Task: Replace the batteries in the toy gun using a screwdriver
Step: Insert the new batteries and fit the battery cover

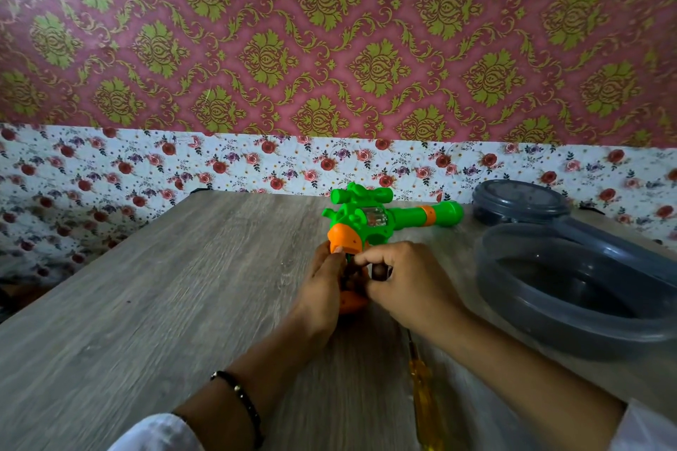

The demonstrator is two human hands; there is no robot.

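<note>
Fingers (331, 260) of the left hand (322, 289) curled round the toy gun's (370, 220) grip on the tabletop (165, 304); the right hand (399, 282) pinched a dark battery (379, 272) there. The screwdriver (421, 384) lay nearby.

I note a green toy gun (370, 218) with orange trim, a translucent yellow screwdriver (425, 395), grey containers (571, 289), a grey woodgrain table (146, 304), and maroon-and-gold damask wallpaper (329, 29).

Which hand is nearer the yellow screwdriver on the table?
Right. The right hand works at the toy gun just beyond the screwdriver tip; the left hand is further left.
</note>
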